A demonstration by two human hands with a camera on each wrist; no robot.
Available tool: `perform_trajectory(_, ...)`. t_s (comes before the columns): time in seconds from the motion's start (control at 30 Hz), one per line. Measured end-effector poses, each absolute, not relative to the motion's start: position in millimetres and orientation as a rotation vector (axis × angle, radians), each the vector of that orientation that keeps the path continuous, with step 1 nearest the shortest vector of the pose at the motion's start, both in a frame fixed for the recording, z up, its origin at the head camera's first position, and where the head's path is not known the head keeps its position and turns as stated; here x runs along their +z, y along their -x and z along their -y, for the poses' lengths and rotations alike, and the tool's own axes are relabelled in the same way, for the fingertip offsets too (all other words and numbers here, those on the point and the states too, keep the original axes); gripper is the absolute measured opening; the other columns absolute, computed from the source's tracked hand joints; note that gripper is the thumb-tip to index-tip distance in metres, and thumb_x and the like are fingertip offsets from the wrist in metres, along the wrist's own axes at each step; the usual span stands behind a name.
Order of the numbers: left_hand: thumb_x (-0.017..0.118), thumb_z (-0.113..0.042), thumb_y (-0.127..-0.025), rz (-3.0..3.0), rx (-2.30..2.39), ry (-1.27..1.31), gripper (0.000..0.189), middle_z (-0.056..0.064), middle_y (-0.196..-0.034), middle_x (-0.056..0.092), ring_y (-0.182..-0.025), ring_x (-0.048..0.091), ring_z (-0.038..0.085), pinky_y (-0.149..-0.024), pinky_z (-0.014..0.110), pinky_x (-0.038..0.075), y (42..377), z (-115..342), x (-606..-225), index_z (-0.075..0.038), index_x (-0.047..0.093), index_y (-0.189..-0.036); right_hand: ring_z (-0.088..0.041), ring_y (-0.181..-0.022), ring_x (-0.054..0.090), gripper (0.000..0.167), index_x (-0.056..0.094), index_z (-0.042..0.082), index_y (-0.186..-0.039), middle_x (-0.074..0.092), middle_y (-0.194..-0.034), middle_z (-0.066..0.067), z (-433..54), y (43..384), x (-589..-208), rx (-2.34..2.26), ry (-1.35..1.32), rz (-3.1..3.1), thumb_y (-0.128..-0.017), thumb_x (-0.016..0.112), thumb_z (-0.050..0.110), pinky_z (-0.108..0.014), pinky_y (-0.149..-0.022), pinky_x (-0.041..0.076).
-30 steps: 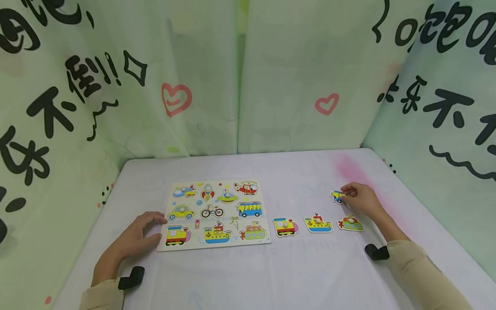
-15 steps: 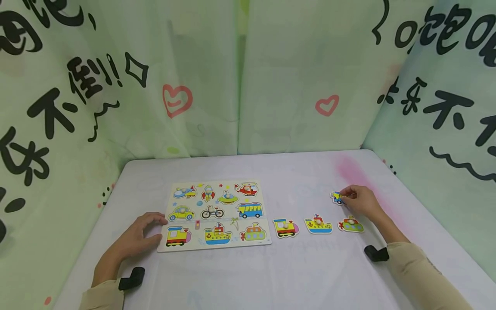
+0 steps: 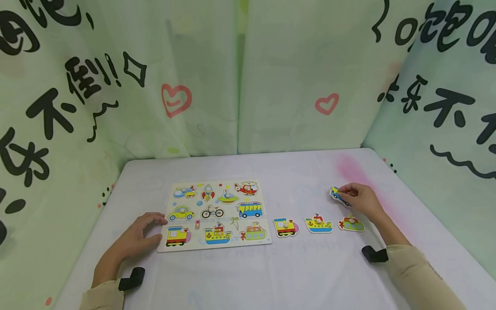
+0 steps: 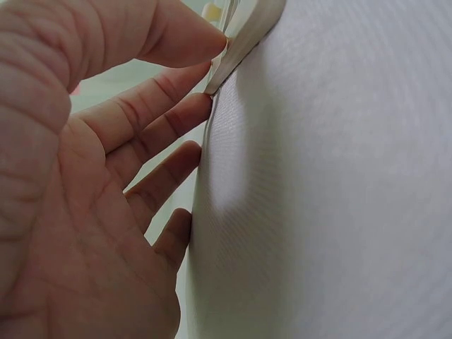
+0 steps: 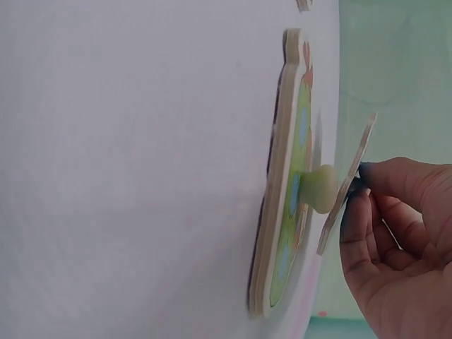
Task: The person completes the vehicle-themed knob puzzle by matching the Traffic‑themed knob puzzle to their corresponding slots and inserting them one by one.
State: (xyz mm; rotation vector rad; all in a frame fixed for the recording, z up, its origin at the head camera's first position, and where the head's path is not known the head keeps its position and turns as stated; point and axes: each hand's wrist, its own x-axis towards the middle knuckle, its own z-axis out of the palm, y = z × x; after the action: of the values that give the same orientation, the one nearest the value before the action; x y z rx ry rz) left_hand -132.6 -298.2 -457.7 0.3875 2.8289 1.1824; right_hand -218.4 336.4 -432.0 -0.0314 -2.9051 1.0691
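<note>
My right hand (image 3: pixel 361 200) pinches a blue and yellow puzzle piece with wheels, apparently a bus (image 3: pixel 338 194), tilted above the table. In the right wrist view this bus piece (image 5: pixel 349 187) appears nearly edge-on, its knob hidden by the fingertips. Near it lies a green submarine piece (image 3: pixel 350 224), whose round knob (image 5: pixel 319 189) stands out in the right wrist view. My left hand (image 3: pixel 137 234) rests at the left edge of the vehicle puzzle board (image 3: pixel 215 206), fingers fairly straight; the left wrist view has thumb and fingertips touching the board's edge (image 4: pixel 247 46).
A ship piece (image 3: pixel 318 224) and a train piece (image 3: pixel 286 227) lie between the board and the submarine. The white table (image 3: pixel 232 280) is enclosed by pale green curtains (image 3: pixel 279 77) with hearts and black lettering.
The bus piece has tilted and risen slightly in my right hand. My left hand keeps its place at the board, and the other loose pieces lie where they were.
</note>
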Motion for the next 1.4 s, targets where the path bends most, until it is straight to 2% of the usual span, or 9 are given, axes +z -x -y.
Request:
perform_trajectory(0.7, 0.072, -0.003, -0.086, -2.813, 1.185, -0.355, 0.033, 0.021, -0.14, 0.054, -0.136, 0.042, 0.047, -0.114, 0.068, 0.03, 131.9, 297.7, -458.5, -0.009, 0.065, -0.117, -0.021, -0.093, 0.061, 0.031, 0.069, 0.0, -0.119, 0.07, -0.114, -0.018, -302.3, 213.0, -420.2, 1.203, -0.072, 2.862, -0.099, 0.068, 0.023, -0.02, -0.071, 0.054)
perform_trajectory(1.07, 0.072, -0.003, -0.086, -2.808, 1.202, -0.383, 0.033, 0.021, -0.14, 0.054, -0.136, 0.042, 0.047, -0.114, 0.068, 0.03, 133.4, 298.8, -459.4, -0.009, 0.064, -0.118, -0.023, -0.093, 0.061, 0.029, 0.07, 0.002, -0.118, 0.071, -0.111, -0.014, -265.0, 210.6, -415.5, 1.314, -0.108, 2.855, -0.098, 0.07, 0.023, -0.026, -0.076, 0.056)
perform_trajectory(1.23, 0.072, -0.002, -0.086, -2.817, 1.205, -0.397, 0.033, 0.021, -0.139, 0.055, -0.135, 0.043, 0.047, -0.114, 0.068, 0.031, 133.8, 299.5, -459.8, -0.009, 0.065, -0.117, -0.024, -0.091, 0.061, 0.026, 0.071, 0.002, -0.115, 0.071, -0.106, -0.012, -248.7, 206.9, -415.2, 1.374, -0.15, 2.843, -0.097, 0.071, 0.021, -0.025, -0.074, 0.056)
perform_trajectory(1.4, 0.072, -0.001, -0.085, -2.822, 1.203, -0.408, 0.033, 0.021, -0.138, 0.056, -0.135, 0.044, 0.047, -0.114, 0.068, 0.031, 133.8, 299.1, -459.0, -0.009, 0.065, -0.116, -0.024, -0.09, 0.061, 0.024, 0.071, 0.006, -0.113, 0.071, -0.103, -0.008, -235.3, 202.4, -414.3, 1.439, -0.214, 2.846, -0.096, 0.073, 0.023, -0.03, -0.074, 0.057)
